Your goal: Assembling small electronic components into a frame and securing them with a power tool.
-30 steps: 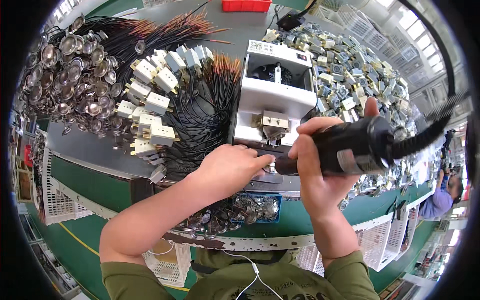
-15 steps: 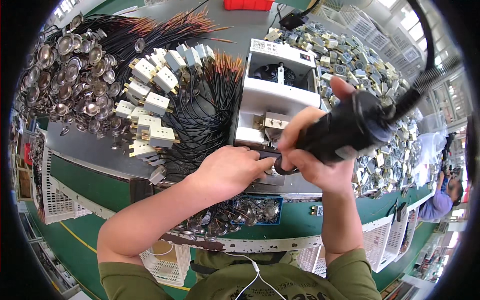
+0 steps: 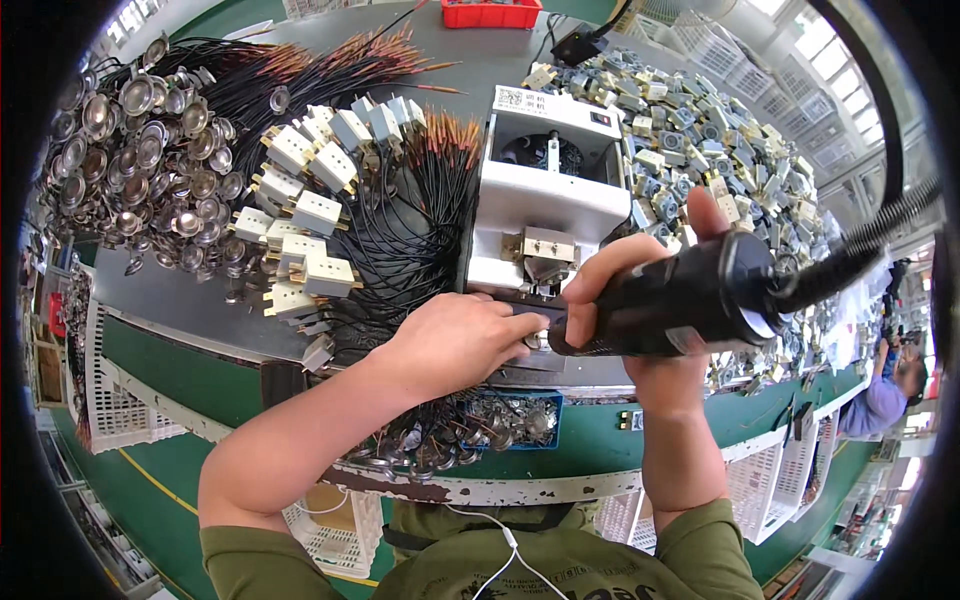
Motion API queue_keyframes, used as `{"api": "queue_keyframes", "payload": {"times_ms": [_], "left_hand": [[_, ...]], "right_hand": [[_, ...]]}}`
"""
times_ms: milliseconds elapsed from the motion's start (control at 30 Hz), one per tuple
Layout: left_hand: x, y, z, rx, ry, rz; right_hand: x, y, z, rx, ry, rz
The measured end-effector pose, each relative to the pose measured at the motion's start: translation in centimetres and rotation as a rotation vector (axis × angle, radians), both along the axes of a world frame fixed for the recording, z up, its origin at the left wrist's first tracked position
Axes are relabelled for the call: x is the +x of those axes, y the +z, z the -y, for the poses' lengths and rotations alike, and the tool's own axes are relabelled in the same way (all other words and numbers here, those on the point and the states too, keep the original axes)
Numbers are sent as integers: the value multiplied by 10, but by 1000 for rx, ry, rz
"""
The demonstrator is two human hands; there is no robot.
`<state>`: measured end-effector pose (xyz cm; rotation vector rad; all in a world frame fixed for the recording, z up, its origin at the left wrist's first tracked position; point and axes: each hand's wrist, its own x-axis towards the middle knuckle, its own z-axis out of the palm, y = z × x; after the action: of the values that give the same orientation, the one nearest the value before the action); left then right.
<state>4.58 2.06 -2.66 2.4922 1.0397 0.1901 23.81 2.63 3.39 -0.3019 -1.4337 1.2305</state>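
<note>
My right hand (image 3: 622, 268) is wrapped round a thick black power screwdriver (image 3: 680, 300), tilted with its front end down to the left. A coiled cable runs from its back to the upper right. In front of a white box-shaped machine (image 3: 555, 205), my left hand (image 3: 452, 340) is closed, thumb and fingers at a small pale part (image 3: 540, 340) on a metal fixture. The screwdriver's front end is close beside this part; its tip is hidden. Left of the machine lie several white-and-grey blocks (image 3: 318, 212) with black wires (image 3: 400, 245).
Round metal discs (image 3: 140, 150) with wires are heaped at the far left. Many loose blocks (image 3: 690, 145) cover the right side. A red bin (image 3: 490, 14) stands at the back, a blue tray (image 3: 556, 425) of small parts at the front edge. Another person (image 3: 880, 405) is far right.
The screwdriver and my right hand have shifted slightly down and to the right, the tool now lying flatter. My left hand stays at the small part.
</note>
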Motion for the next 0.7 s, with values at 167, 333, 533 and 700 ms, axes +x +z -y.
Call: {"api": "queue_keyframes", "payload": {"times_ms": [167, 333, 533, 700], "left_hand": [[0, -2, 0, 22, -4, 12], [3, 0, 5, 75, 27, 8], [2, -10, 4, 110, -6, 28], [3, -5, 4, 85, -14, 7]], "right_hand": [[2, 12, 11, -175, -85, 210], [1, 8, 17, -297, -108, -54], [-6, -8, 4, 273, -470, 360], [3, -10, 5, 96, -356, 208]]}}
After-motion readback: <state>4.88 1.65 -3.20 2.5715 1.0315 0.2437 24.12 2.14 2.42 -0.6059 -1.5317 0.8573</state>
